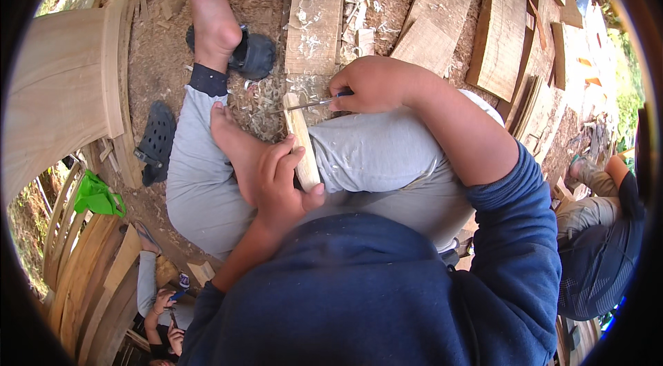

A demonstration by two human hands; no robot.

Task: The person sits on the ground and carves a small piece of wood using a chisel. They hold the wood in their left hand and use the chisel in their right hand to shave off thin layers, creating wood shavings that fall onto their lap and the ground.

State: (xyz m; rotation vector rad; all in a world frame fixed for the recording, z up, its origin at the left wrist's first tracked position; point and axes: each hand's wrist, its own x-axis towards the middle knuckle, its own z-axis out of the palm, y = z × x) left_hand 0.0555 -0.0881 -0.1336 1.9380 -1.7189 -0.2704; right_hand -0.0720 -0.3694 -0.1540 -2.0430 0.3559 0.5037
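Observation:
My left hand [282, 176] grips the lower end of a pale, slim carved piece of wood [301, 137], which stands tilted beside my bent knee. My right hand [369, 85] is closed around the dark handle of a knife [312, 104]. Its thin blade lies across the upper part of the wood, pointing left. Most of the handle is hidden by my fingers. Curled shavings [266, 102] are scattered on the ground just beyond the wood.
A wide plank [314, 21] lies ahead, with more boards [501, 27] to the right. Dark clogs [157, 135] rest near my bare feet. A large curved wooden panel [59, 76] is at the left. Another person [166, 304] sits lower left, holding tools; one more [597, 248] sits at right.

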